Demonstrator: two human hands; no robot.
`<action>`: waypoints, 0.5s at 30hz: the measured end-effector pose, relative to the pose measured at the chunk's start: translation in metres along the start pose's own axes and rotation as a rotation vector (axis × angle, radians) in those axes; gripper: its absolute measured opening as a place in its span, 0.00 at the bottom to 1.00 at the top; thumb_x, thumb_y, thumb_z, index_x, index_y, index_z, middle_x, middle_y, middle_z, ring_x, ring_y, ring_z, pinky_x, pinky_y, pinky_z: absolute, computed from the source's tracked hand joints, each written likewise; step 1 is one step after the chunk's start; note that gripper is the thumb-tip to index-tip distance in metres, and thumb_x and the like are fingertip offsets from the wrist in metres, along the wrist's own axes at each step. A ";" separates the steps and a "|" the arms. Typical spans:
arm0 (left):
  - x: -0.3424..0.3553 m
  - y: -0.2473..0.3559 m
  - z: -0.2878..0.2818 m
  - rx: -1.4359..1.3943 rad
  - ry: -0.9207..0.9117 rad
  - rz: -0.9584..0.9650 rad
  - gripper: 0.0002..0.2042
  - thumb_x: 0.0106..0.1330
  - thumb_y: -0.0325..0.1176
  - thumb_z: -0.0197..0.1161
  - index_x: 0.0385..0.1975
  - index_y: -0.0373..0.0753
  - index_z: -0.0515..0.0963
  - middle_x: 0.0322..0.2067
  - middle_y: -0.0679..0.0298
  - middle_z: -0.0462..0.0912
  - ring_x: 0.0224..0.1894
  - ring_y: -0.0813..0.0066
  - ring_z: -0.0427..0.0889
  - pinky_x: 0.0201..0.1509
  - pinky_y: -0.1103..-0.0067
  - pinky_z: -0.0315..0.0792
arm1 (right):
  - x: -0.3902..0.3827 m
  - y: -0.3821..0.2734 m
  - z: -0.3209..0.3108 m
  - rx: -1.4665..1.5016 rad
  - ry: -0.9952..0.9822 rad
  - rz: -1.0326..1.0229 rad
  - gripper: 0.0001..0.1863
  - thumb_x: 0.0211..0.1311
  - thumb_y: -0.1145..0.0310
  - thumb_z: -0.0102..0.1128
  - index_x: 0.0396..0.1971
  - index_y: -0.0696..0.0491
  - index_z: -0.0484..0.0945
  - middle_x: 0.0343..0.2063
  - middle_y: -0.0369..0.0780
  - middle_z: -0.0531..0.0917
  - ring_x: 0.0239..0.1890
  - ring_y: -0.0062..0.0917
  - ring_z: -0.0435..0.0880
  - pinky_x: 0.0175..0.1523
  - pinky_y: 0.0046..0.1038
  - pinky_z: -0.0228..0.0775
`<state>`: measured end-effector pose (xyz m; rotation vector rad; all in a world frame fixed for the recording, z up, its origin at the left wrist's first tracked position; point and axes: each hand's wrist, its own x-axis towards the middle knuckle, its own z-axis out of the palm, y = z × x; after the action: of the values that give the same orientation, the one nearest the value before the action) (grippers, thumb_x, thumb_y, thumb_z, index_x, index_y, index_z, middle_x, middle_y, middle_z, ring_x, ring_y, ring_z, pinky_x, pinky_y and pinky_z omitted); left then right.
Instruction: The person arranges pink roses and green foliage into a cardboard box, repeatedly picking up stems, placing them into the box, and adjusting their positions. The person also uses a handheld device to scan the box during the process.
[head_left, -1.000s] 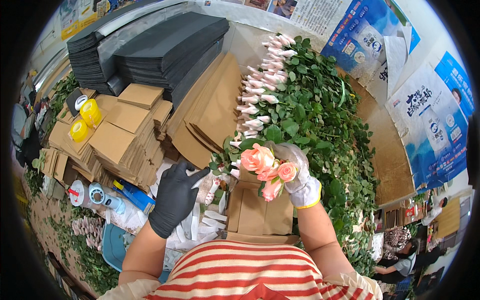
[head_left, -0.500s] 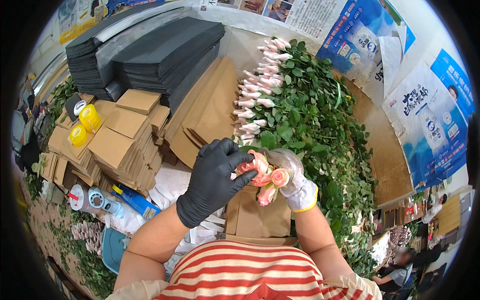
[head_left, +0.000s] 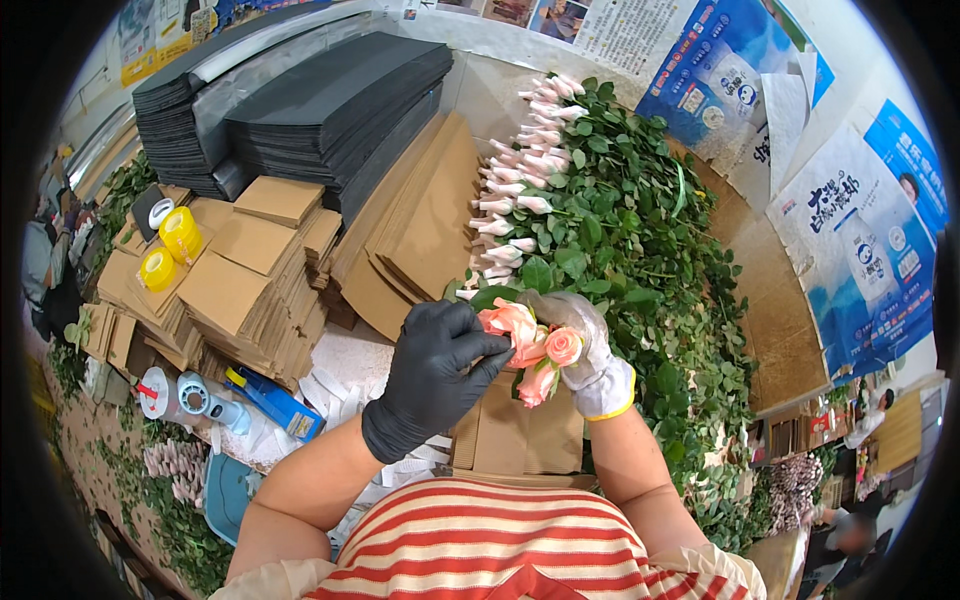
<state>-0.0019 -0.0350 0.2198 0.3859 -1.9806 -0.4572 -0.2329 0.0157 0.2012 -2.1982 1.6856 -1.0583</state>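
My right hand (head_left: 585, 370) in a pale glove with a yellow cuff grips a small bunch of peach-pink roses (head_left: 540, 360) at the middle, largely hiding what is behind the heads. My left hand (head_left: 435, 380) in a black glove is closed, thumb and forefinger pinching the left rose head (head_left: 513, 325) at its petals. Below the roses lies folded brown cardboard (head_left: 505, 435), with white paper strips (head_left: 420, 455) to its left. Behind my hands, a long pile of pale-pink wrapped rosebuds (head_left: 535, 150) with leafy stems (head_left: 640, 230) runs toward the back wall.
Stacked black sheets (head_left: 330, 110), cardboard pieces (head_left: 240, 290) and yellow tape rolls (head_left: 180, 236) stand left, near a blue tool (head_left: 280, 405) and teal bin (head_left: 225, 500). A large cardboard sheet (head_left: 410, 220) leans behind. Blue posters hang right. A co-worker (head_left: 845, 540) is at lower right.
My left hand rose from beside the white strips to the roses and closed on the left bloom; in the last half second it shifted slightly downward. My right hand still holds the bunch.
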 end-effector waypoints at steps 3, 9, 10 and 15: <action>-0.003 -0.007 -0.003 -0.033 0.000 -0.010 0.07 0.49 0.26 0.76 0.28 0.42 0.86 0.22 0.67 0.74 0.28 0.68 0.73 0.36 0.72 0.65 | 0.009 -0.017 -0.007 0.050 -0.114 0.203 0.14 0.58 0.66 0.63 0.44 0.54 0.82 0.31 0.42 0.86 0.31 0.35 0.84 0.37 0.31 0.75; -0.015 -0.015 -0.014 -0.319 0.078 -0.156 0.09 0.48 0.26 0.76 0.29 0.43 0.86 0.21 0.68 0.71 0.26 0.73 0.70 0.33 0.74 0.66 | 0.005 -0.015 -0.006 -0.043 -0.074 0.085 0.17 0.55 0.62 0.66 0.45 0.52 0.82 0.31 0.41 0.85 0.30 0.34 0.84 0.37 0.32 0.74; -0.033 -0.036 -0.017 -0.758 0.180 -0.221 0.10 0.53 0.23 0.72 0.35 0.42 0.85 0.23 0.68 0.69 0.26 0.75 0.68 0.34 0.77 0.68 | 0.001 -0.010 -0.008 -0.089 -0.027 -0.001 0.21 0.51 0.59 0.71 0.45 0.51 0.82 0.31 0.40 0.84 0.30 0.34 0.82 0.37 0.33 0.72; -0.100 -0.040 0.034 -1.240 -0.454 -0.838 0.07 0.70 0.33 0.61 0.42 0.42 0.83 0.44 0.61 0.84 0.48 0.66 0.83 0.53 0.70 0.76 | 0.003 0.032 -0.056 0.046 -0.012 0.163 0.28 0.46 0.58 0.74 0.48 0.51 0.80 0.35 0.42 0.83 0.32 0.34 0.80 0.37 0.35 0.72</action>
<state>0.0128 -0.0190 0.1094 0.2779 -1.4485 -2.2782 -0.2920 0.0176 0.2261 -1.9969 1.7817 -1.0297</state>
